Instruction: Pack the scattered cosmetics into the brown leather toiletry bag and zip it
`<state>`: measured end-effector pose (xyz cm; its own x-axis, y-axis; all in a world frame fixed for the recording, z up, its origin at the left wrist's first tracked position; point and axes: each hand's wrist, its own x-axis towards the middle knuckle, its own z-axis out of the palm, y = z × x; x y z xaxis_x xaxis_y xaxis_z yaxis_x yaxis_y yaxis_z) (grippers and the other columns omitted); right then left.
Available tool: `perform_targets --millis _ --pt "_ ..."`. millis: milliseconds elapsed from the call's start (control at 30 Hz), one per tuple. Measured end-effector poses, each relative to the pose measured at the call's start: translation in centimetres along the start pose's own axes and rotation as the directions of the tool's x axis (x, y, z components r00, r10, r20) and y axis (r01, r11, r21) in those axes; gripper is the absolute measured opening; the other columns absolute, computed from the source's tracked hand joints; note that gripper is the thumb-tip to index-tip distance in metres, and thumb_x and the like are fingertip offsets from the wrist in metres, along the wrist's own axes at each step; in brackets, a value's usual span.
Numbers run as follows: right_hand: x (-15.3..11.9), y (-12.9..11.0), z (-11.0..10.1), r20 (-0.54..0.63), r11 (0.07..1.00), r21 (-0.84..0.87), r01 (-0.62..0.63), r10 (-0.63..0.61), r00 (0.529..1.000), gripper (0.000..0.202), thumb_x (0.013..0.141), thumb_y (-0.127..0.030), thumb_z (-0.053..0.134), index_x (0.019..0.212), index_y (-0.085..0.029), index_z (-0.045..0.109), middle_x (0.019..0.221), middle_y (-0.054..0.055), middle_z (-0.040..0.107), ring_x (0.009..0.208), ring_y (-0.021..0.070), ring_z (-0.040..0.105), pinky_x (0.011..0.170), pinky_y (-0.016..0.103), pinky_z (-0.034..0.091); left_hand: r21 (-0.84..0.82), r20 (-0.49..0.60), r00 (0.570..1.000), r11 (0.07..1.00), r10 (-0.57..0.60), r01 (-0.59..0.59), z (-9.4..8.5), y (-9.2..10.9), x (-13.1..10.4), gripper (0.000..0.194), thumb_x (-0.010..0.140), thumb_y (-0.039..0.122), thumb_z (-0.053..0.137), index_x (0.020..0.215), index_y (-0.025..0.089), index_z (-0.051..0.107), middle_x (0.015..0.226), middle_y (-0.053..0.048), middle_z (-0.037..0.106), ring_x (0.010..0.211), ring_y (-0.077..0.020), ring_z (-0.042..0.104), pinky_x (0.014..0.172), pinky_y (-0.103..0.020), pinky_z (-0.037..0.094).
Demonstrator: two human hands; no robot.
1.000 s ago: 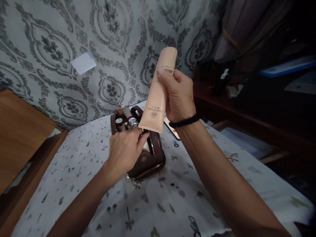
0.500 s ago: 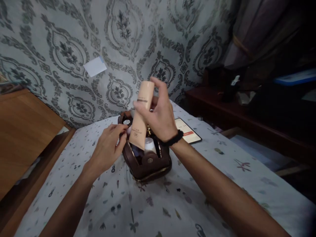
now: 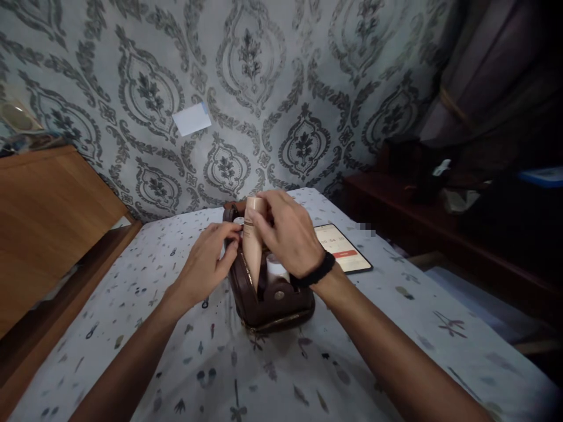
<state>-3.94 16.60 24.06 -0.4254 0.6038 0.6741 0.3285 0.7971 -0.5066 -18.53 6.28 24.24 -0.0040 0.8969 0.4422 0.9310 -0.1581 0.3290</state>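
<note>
A dark brown zip bag point(image 3: 275, 308) lies unzipped on the patterned sheet. My right hand point(image 3: 292, 234) is closed around the capped end of a beige squeeze tube point(image 3: 252, 246), whose lower end sits inside the bag by its left zipper edge. A black band is on my right wrist. At the bag's left rim my left hand point(image 3: 211, 258) is closed, thumb and fingers pinching the edge. A white-lidded jar point(image 3: 277, 268) shows in the bag, right of the tube. Other contents are mostly hidden behind my hands.
Right of the bag lies a tablet or phone point(image 3: 345, 249) with a lit screen. A wooden panel point(image 3: 57, 217) borders the bed on the left. Dark red furniture point(image 3: 396, 205) stands at the right. Behind is a patterned wall with a white card point(image 3: 192, 120) on it.
My right hand has lowered the tube into the bag, turning it more upright. My left hand stays at the bag's left rim. The view has shifted slightly.
</note>
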Motion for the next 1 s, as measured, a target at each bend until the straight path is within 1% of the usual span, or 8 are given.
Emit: perform_targets --millis 133,233,367,533,667,733,833,1000 --pt "0.2 0.1 -0.5 -0.033 0.996 0.088 0.01 -0.007 0.999 0.015 0.088 -0.03 0.055 0.098 -0.02 0.06 0.095 0.007 0.066 0.085 0.0225 0.061 0.077 0.033 0.045 -0.019 0.025 1.0 1.0 -0.017 0.017 0.2 0.3 0.3 0.02 0.092 0.025 0.046 0.109 0.022 0.056 0.105 -0.007 0.063 0.099 -0.022 0.059 0.077 -0.033 0.048" --pt "0.0 -0.3 -0.4 -0.064 0.996 0.085 -0.002 0.007 0.998 0.018 0.084 -0.027 0.058 0.101 -0.02 0.062 0.097 0.007 0.065 0.085 0.0218 0.06 0.077 0.033 0.046 -0.023 0.052 0.998 0.999 -0.035 0.036 0.1 0.7 0.5 0.017 0.092 0.029 0.047 0.104 0.021 0.057 0.1 -0.006 0.064 0.093 -0.0215 0.06 0.072 -0.032 0.047" --pt "0.0 -0.5 -0.1 0.034 0.999 0.032 -0.035 0.034 0.999 0.019 0.084 -0.024 0.056 0.1 -0.019 0.064 0.089 0.006 0.065 0.081 0.0219 0.06 0.075 0.032 0.044 -0.012 0.057 0.998 1.0 -0.003 0.004 0.1 0.7 0.5 0.012 0.091 0.026 0.048 0.096 0.02 0.057 0.097 -0.006 0.065 0.094 -0.0214 0.061 0.073 -0.032 0.047" --pt "0.2 -0.1 -0.2 0.147 0.994 -0.07 -0.08 0.09 0.985 0.013 0.085 -0.025 0.055 0.089 -0.019 0.065 0.081 0.006 0.067 0.077 0.0226 0.061 0.067 0.031 0.039 -0.007 0.054 0.998 1.0 -0.017 0.017 0.4 0.3 0.5 0.013 0.091 0.027 0.049 0.098 0.021 0.058 0.102 -0.006 0.066 0.098 -0.0217 0.061 0.074 -0.032 0.048" --pt "0.3 0.2 -0.6 0.122 0.988 -0.148 -0.04 0.058 0.991 0.017 0.088 -0.028 0.053 0.081 -0.02 0.066 0.086 0.009 0.07 0.085 0.0252 0.062 0.067 0.032 0.038 -0.04 0.025 0.999 0.999 -0.031 0.032 0.9 0.3 0.7 0.022 0.092 0.026 0.049 0.112 0.022 0.055 0.107 -0.007 0.066 0.098 -0.0217 0.062 0.074 -0.032 0.049" --pt "0.4 0.5 -0.8 0.127 0.993 -0.11 -0.037 0.051 0.991 0.02 0.089 -0.029 0.053 0.076 -0.021 0.066 0.081 0.007 0.07 0.081 0.0234 0.063 0.066 0.031 0.037 -0.072 0.027 0.999 0.997 -0.026 0.028 1.0 0.4 0.9 0.03 0.092 0.027 0.049 0.121 0.022 0.051 0.113 -0.009 0.066 0.103 -0.023 0.062 0.074 -0.033 0.05" --pt "0.5 0.7 -0.8 0.136 0.996 0.032 -0.08 0.075 0.988 0.02 0.088 -0.028 0.055 0.072 -0.02 0.065 0.071 0.003 0.069 0.068 0.0188 0.061 0.064 0.029 0.037 -0.122 0.066 0.997 0.991 -0.042 0.05 1.1 0.8 1.3 0.037 0.091 0.03 0.052 0.127 0.024 0.047 0.114 -0.009 0.067 0.104 -0.0238 0.063 0.072 -0.031 0.049" --pt "0.5 0.7 -0.4 0.021 0.977 0.181 -0.115 0.113 0.993 0.023 0.083 -0.018 0.053 0.061 -0.019 0.059 0.059 0.0 0.062 0.06 0.0147 0.055 0.062 0.027 0.036 -0.114 0.056 0.994 0.988 -0.094 0.1 1.3 1.1 2.1 0.049 0.091 0.036 0.051 0.136 0.021 0.04 0.101 -0.006 0.07 0.072 -0.0174 0.063 0.063 -0.028 0.046"
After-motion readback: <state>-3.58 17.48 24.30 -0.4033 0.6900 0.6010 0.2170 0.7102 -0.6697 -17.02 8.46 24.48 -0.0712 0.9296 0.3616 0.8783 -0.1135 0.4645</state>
